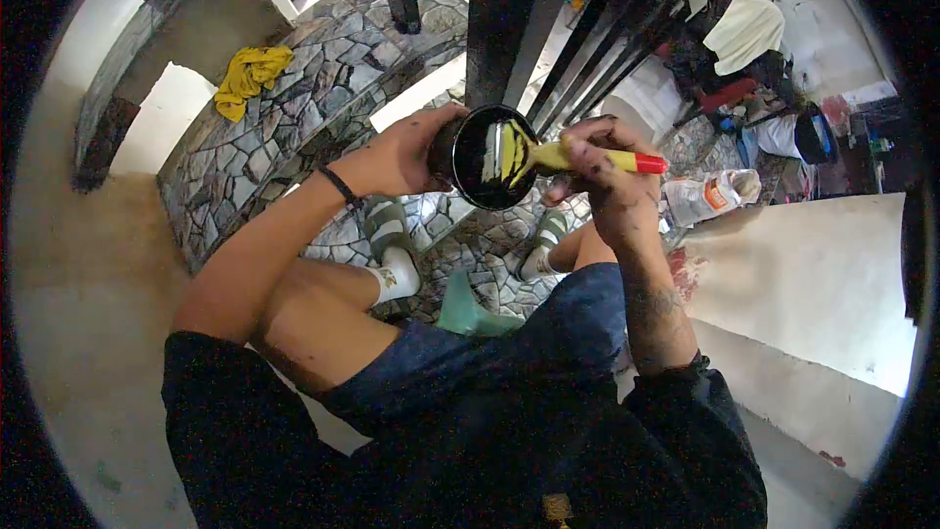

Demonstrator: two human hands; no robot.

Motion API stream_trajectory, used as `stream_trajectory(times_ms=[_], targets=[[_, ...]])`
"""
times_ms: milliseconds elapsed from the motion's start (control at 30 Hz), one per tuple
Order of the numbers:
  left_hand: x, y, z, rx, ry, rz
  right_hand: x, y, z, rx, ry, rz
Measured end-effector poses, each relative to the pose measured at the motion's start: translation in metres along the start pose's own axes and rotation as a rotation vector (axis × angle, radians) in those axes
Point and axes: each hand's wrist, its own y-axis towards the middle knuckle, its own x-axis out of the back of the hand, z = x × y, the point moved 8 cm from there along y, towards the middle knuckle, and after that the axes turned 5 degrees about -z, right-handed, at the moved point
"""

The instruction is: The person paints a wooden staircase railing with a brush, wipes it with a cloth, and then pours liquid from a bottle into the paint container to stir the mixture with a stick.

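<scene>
Evidently a loading or wiping step: left hand [411, 154] curled round the dark container [480, 171], near the railing [504, 29]; right hand [615, 181], fingers partly closed, grips the brush [548, 156] at its mouth. Lifting clear calls for a steady container.

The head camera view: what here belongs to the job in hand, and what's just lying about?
In use:
- black pot, in the left hand
- yellow-handled brush, in the right hand
- dark bars, perhaps

Apparently lying about:
- yellow cloth
- off-white cloth
- bag with orange print
</scene>
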Motion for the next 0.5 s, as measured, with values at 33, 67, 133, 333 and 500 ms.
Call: stream_trajectory(times_ms=[33, 67, 133, 333, 500], targets=[[0.004, -0.002, -0.003, -0.051, -0.002, -0.058, 0.004, 0.002, -0.002, 0.015, 0.064, -0.038], [0.008, -0.005, -0.004, -0.099, -0.004, -0.116, 0.008, 0.003, -0.004, 0.027, 0.129, -0.075], [0.007, -0.006, 0.003, -0.103, -0.055, -0.135, 0.02, 0.006, -0.007, 0.063, 0.187, -0.067], [0.001, -0.008, 0.012, -0.108, -0.157, -0.071, 0.019, -0.016, 0.043, 0.479, -0.56, 0.109], [-0.017, 0.002, 0.032, 0.061, -0.096, 0.059, -0.041, -0.036, 0.057, 0.634, -0.902, 0.721]])
